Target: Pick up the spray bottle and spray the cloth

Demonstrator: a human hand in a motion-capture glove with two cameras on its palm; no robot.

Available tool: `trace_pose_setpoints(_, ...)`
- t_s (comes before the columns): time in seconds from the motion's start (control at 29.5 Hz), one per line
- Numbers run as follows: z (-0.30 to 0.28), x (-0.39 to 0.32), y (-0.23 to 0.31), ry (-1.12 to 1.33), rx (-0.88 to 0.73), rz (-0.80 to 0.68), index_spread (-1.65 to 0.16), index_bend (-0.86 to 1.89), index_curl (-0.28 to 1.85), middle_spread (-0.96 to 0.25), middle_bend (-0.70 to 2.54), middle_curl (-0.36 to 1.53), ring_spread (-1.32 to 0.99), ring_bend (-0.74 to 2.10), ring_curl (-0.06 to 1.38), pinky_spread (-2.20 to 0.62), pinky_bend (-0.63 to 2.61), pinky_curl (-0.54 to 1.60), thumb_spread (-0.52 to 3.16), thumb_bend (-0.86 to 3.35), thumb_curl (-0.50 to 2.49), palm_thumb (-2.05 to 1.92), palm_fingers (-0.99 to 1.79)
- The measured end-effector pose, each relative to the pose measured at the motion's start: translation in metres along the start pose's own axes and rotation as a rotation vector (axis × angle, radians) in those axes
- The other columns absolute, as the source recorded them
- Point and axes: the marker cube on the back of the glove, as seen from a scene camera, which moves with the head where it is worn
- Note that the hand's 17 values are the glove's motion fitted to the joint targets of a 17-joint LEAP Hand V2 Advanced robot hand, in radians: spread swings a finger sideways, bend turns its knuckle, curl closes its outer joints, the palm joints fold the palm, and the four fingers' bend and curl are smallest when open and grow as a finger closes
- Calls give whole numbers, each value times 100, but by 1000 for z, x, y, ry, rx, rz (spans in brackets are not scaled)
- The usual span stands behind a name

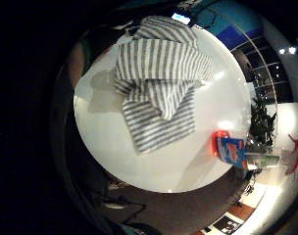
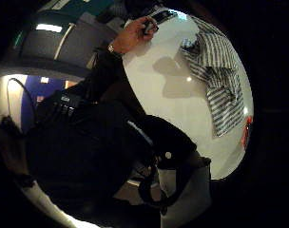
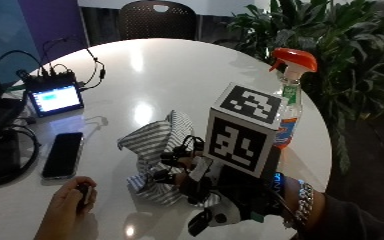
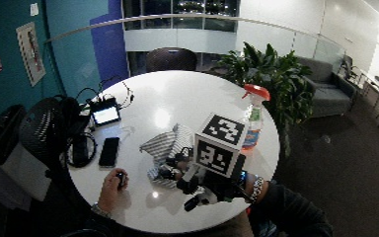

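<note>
A clear spray bottle (image 3: pixel 289 102) with a red trigger head and a blue label stands upright near the right edge of the round white table (image 3: pixel 172 70). A grey-and-white striped cloth (image 3: pixel 153 142) lies crumpled near the table's middle front. My gloved right hand (image 3: pixel 187 176) hovers just over the cloth's near edge, to the left of the bottle and well apart from it, fingers relaxed and holding nothing. The little finger side palm view looks down on the cloth (image 1: pixel 159 93) and on the bottle (image 1: pixel 232 151) at the table rim. The cloth (image 2: pixel 219 78) also fills part of the thumb side palm view.
A bare left hand (image 3: pixel 69 200) rests at the front left, gripping a small dark object. A black phone (image 3: pixel 62 155) and a small lit screen with cables (image 3: pixel 54 97) lie at the left. Leafy plants (image 3: pixel 342 55) stand behind the bottle; a chair (image 3: pixel 157 17) sits at the far side.
</note>
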Motion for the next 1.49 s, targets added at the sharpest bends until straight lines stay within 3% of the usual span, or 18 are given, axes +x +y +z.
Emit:
trace_pose_setpoints(0.34,-8,-4,0,39,15,-11,-41,19,17,-6,22,15,-7,28,14,18,33,17,81,12,11,32,41)
trace_pose_setpoints(0.91,-32,21,2,46,107,68,-46,16,24,-7,20,24,-9,32,21,21,26,23,103,4,17,38,46)
trace_pose_setpoints(1.29,-100,108,8,35,361,318,-45,16,26,-8,21,28,-10,37,26,21,23,27,108,1,21,45,57)
trace_pose_setpoints(1.49,-124,176,33,6,496,546,-43,16,27,-9,23,31,-11,37,27,21,19,27,110,0,23,49,63)
